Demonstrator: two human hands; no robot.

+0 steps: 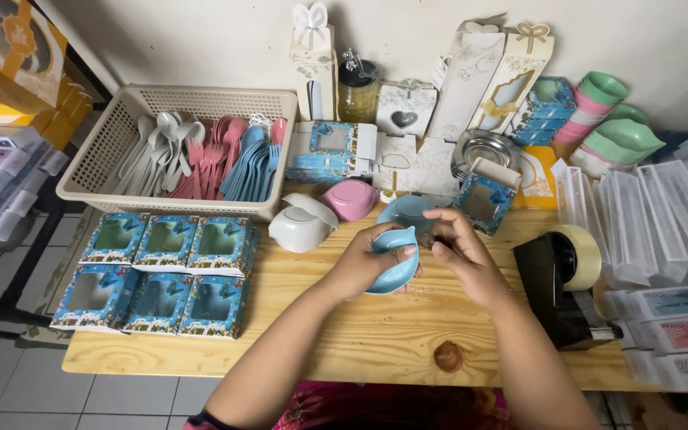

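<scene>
Item: small light-blue plastic bowl point(396, 267); our left hand point(364, 267) is gripping it, right hand point(459, 255) pinching its far rim; a loosening pinch risks dropping it onto the pale wooden table point(360, 334).

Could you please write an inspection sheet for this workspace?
Surface: wooden table, crowded at the back and sides.
Job's things: small blue bowl in the left hand.
Clutter: basket of plastic cutlery, six blue window boxes, white bowl, pink bowl, tape dispenser.
Grippers: right hand touches the bowl's rim.
Cables: nothing seen.
Surroundings: white wall, tiled floor.
</scene>
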